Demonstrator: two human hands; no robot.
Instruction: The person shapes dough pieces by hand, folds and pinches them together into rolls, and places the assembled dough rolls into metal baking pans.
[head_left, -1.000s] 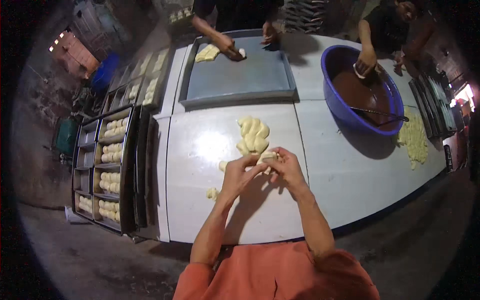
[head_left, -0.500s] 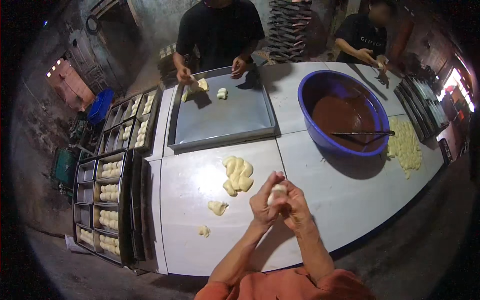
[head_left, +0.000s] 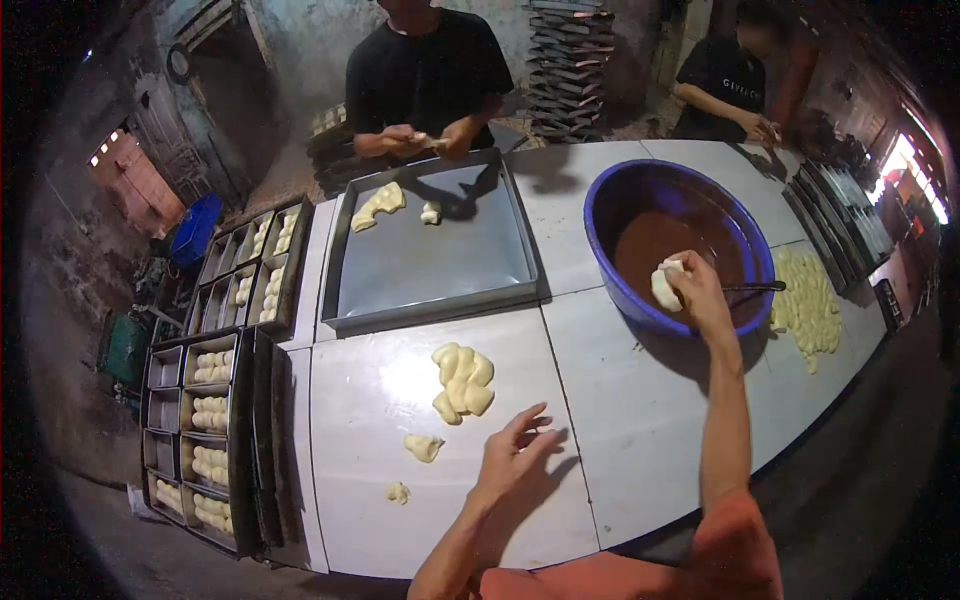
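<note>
My right hand [head_left: 703, 292] holds a flattened piece of pale dough [head_left: 665, 284] over the near side of a blue plastic basin [head_left: 607, 262]. Brown paste [head_left: 640, 240] fills the lower part of the basin. A dark stick-like handle [head_left: 755, 287] lies across its rim, just right of my hand. My left hand [head_left: 518, 452] hovers above the white tabletop with fingers apart and nothing in them. Left of it lie a clump of dough pieces [head_left: 465, 382], a smaller dough lump [head_left: 423, 447] and a little scrap of dough [head_left: 398, 493].
A large metal tray [head_left: 440, 308] with two dough bits sits beyond the clump. Loaf pans [head_left: 195, 430], several holding dough balls, line the left side. Many dough pieces [head_left: 805, 300] cover the right end, beside dark pans [head_left: 835, 215]. Two people in black [head_left: 430, 80] work across the table.
My hands have parted. The right carried the dough to the basin; the left opened and dropped back over the table. The person opposite has lifted dough in both hands above the tray.
</note>
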